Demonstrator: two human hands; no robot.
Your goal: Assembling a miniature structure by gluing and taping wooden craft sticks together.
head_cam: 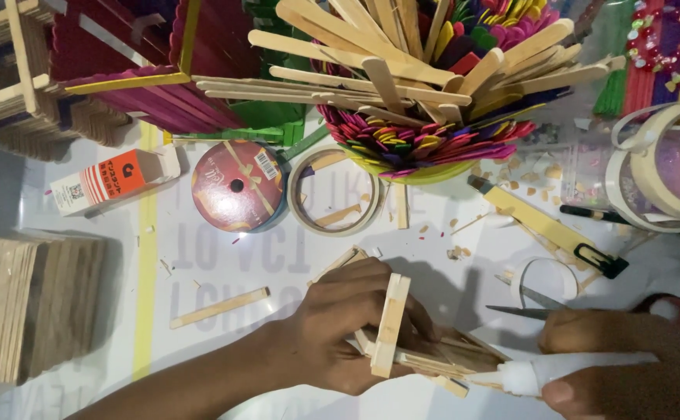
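Observation:
My left hand grips a small frame built from wooden craft sticks, held just above the white table. My right hand holds a white glue bottle lying sideways, its nozzle touching the right end of the frame near the lower sticks. Part of the frame is hidden behind my left fingers.
Scissors with red handles lie behind my right hand. A yellow utility knife, tape rolls, a red ribbon spool, a small orange-white box, a loose stick, stacked sticks and tubs of coloured sticks surround the work spot.

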